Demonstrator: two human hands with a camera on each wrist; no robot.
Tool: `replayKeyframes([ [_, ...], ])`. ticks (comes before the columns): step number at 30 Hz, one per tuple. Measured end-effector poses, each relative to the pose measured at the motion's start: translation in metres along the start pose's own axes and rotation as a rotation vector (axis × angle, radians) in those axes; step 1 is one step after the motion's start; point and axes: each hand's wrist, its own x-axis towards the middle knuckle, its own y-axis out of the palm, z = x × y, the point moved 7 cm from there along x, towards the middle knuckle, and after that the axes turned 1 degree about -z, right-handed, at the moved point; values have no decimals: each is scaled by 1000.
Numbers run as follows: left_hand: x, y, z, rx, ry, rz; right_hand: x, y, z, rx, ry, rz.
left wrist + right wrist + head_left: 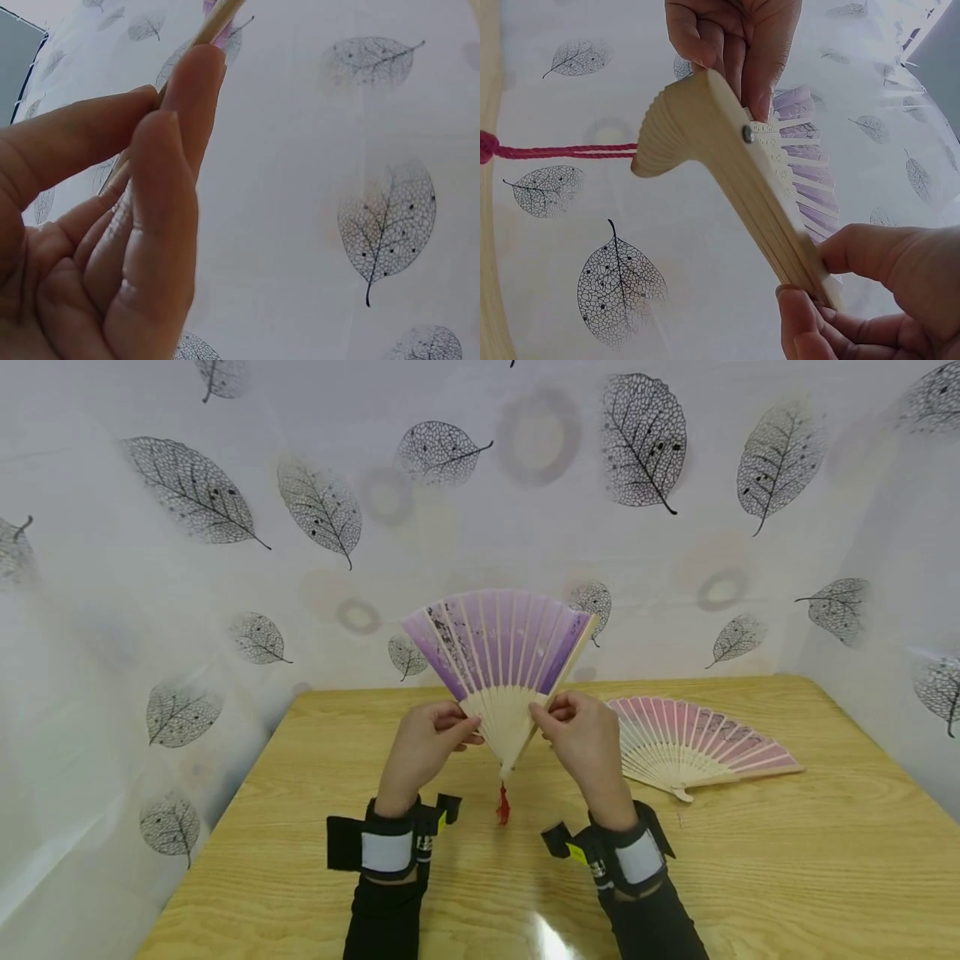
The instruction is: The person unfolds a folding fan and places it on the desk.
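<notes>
**Both hands hold purple fan half spread above table**

Wooden table (787, 860) runs out of frame at 6 o'clock. Pink fan (693, 745) lies spread flat on it, at 3 o'clock of the hands, well apart. Purple fan (501, 647) is held upright over the table, partly unfolded. Left hand (423, 747) pinches its left guard stick, right hand (588, 739) pinches the right one. Fingertips are mostly hidden behind the ribs. Red tassel (503, 806) hangs at 6 o'clock under the pivot; the left wrist view shows only a stick sliver.
</notes>
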Motion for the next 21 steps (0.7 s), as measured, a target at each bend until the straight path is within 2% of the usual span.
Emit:
replayKeyframes([
  [6,0,-1,0,-3,1,0,0,-1,1,2,-17,1],
  [21,3,-3,3,1,-13,-23,1,-2,0,14,10,-11],
])
